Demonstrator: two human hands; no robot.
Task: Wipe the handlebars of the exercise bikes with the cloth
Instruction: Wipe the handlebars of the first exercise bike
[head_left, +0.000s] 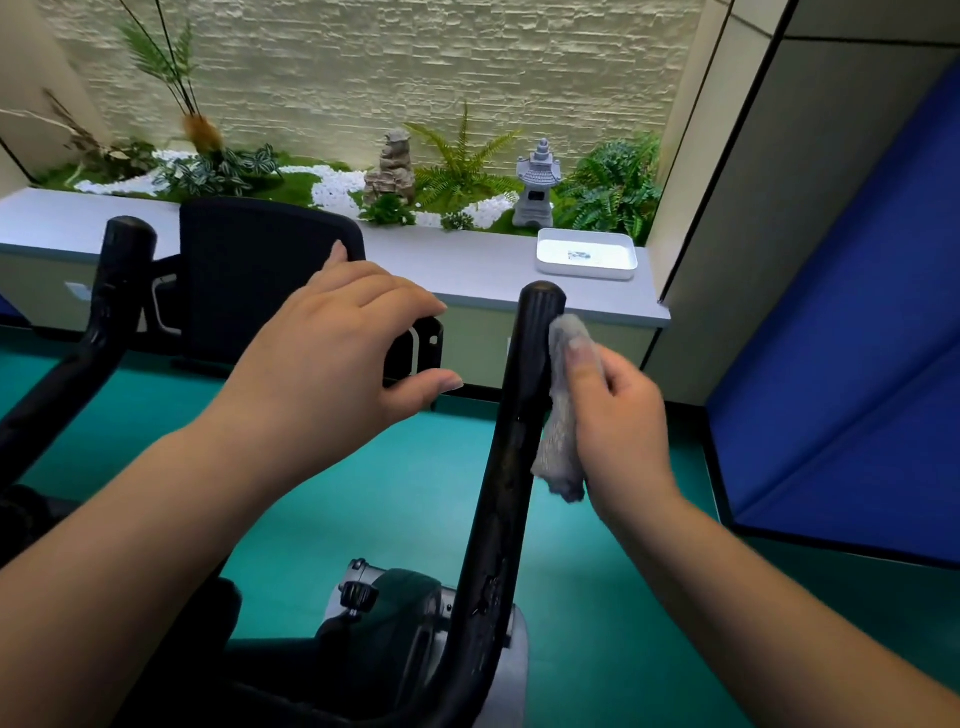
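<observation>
Crumpled grey cloth (560, 410), gripped by right hand (621, 415) fingers, presses the black curved handlebar (511, 431) at three o'clock; left hand (332, 358) hovers, fingers relaxed.

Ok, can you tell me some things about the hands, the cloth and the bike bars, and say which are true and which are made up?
1. The right hand holds the grey cloth against the right bar. True.
2. The left hand grips the left bar. False: it hangs in the air between the two bars, fingers spread, and holds nothing.
3. The white tray sits on the floor. False: it sits on the grey ledge in front of the plants.
4. The cloth touches the bar near its top end. True.
5. The floor is red. False: it is green.
</observation>
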